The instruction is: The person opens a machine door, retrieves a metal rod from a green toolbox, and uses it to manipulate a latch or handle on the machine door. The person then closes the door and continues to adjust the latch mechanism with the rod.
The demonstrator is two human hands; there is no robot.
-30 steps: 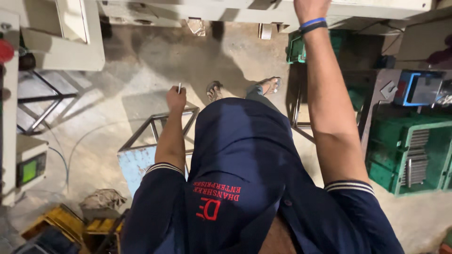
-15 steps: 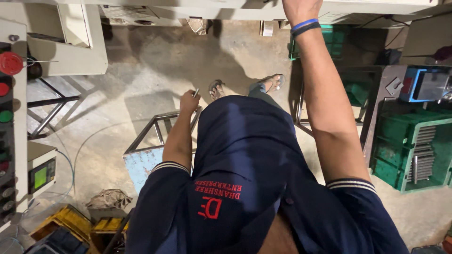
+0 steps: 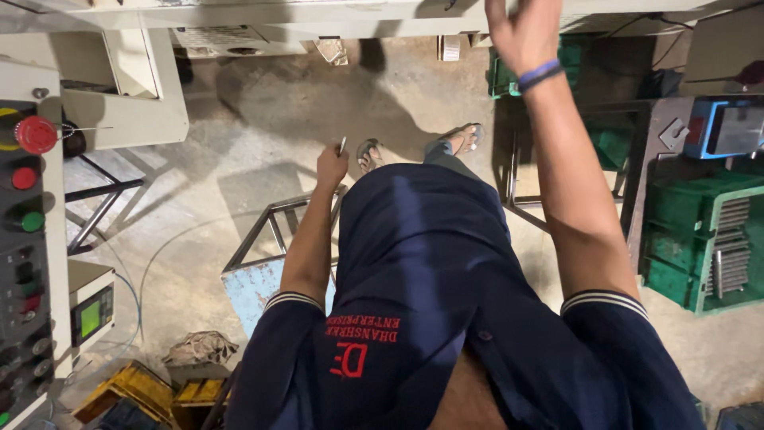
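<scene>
Left hand [image 3: 332, 166] low by the metal frame [image 3: 274, 231], grip clamped on a thin rod [image 3: 343, 145]. Right hand [image 3: 524, 32] raised to the machine [image 3: 318, 14], fingers apart.

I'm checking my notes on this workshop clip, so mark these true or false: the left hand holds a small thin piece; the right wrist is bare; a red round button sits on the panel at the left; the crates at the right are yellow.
1. The left hand holds a small thin piece. True.
2. The right wrist is bare. False: the right hand has a blue band on its wrist.
3. A red round button sits on the panel at the left. True.
4. The crates at the right are yellow. False: the crates are green.
</scene>
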